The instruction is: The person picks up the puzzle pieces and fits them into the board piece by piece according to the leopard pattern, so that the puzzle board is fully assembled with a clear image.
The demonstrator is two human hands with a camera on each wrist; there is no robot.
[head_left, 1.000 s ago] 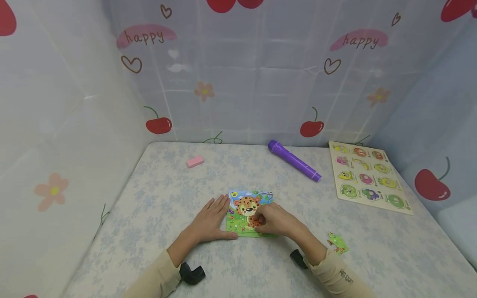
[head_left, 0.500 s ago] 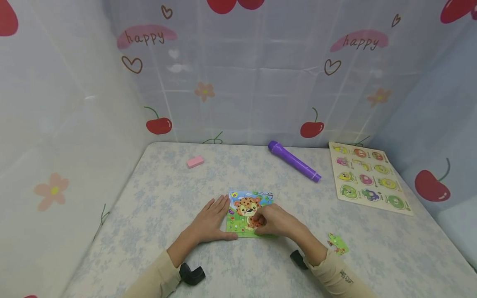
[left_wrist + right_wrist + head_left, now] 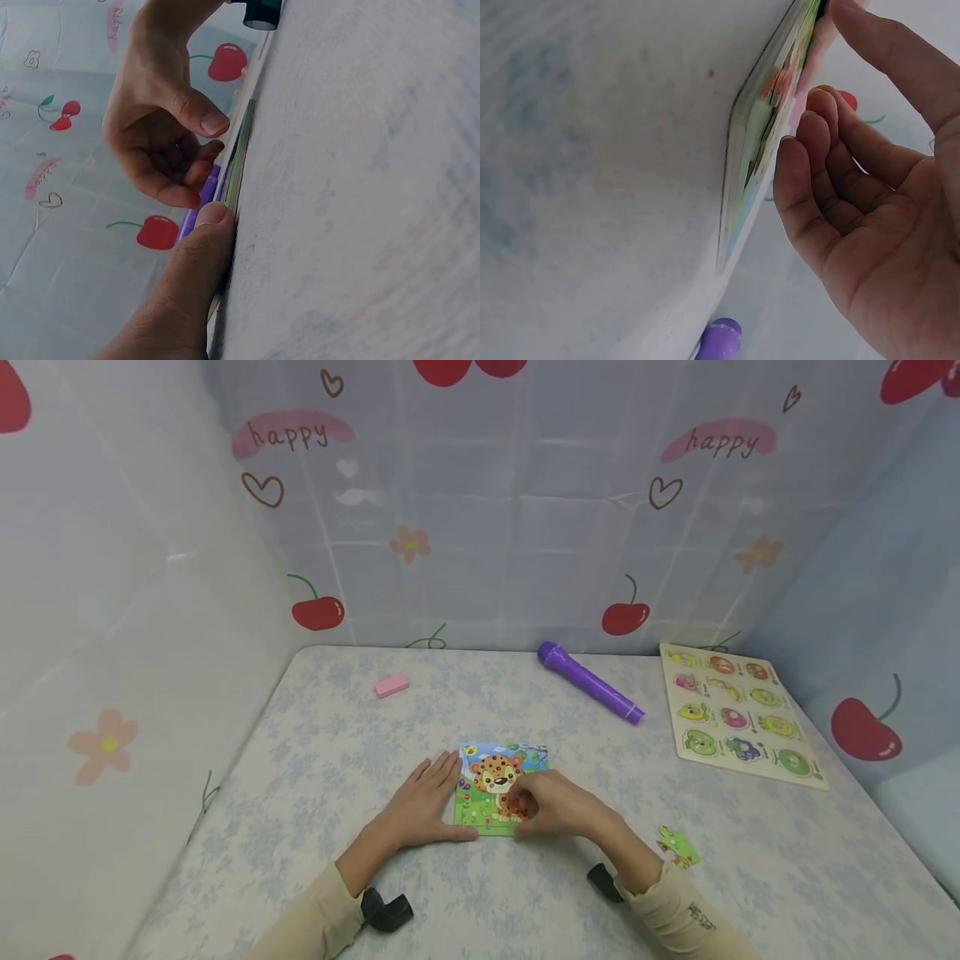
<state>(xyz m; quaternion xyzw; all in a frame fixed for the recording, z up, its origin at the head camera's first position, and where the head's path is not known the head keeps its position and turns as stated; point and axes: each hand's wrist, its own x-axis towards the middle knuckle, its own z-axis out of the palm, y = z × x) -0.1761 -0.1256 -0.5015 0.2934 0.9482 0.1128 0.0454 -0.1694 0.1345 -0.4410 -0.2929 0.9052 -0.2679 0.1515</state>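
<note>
A small jigsaw puzzle [image 3: 495,777] with a spotted leopard cub on grass lies on the table. My left hand [image 3: 425,802] rests flat at its left side, fingers along the left edge and thumb by the near left corner. Over the puzzle's right part is my right hand [image 3: 558,806], hiding that part from above. In the right wrist view its fingers [image 3: 793,180] are loosely bent close over the pieces, the thumb stands apart, and nothing shows between them. A loose green puzzle piece [image 3: 681,847] lies to the right, beside the right forearm.
A pink eraser-like block [image 3: 392,685] lies at the back left. Behind the puzzle is a purple toy microphone [image 3: 591,683]. A fruit picture board [image 3: 742,714] lies at the right edge. Patterned curtains [image 3: 480,510] enclose the table [image 3: 322,718] at back and sides.
My right thumb has spread a little away from the fingers over the puzzle. The left hand and the loose piece have stayed put; the head view has shifted slightly.
</note>
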